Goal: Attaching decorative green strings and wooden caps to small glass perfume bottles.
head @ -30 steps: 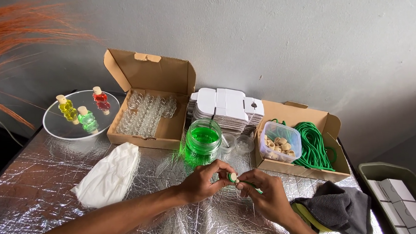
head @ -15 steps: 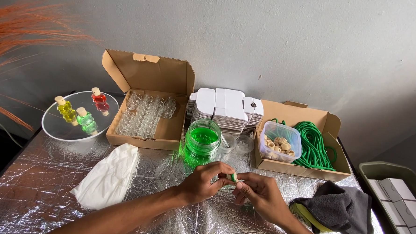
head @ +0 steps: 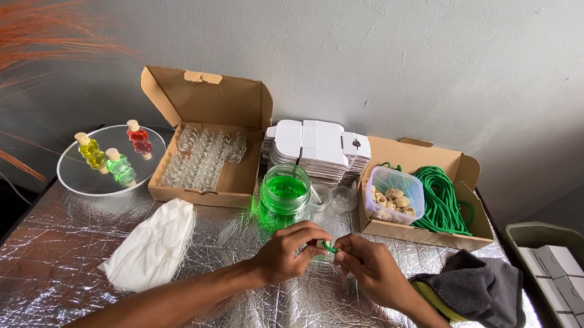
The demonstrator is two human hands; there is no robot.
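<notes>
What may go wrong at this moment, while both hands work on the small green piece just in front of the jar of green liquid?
1. The open jar of green liquid stands just behind the left hand and right hand; a forward bump might tip it and spill liquid on the foil table cover.
2. The small green piece is pinched only at the fingertips, so it could slip and be hard to find on the crinkled foil.

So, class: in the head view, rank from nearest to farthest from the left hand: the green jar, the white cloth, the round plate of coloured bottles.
From the left hand:
1. Green jar, just beyond it.
2. White cloth, to its left.
3. Round plate, far back left.
</notes>
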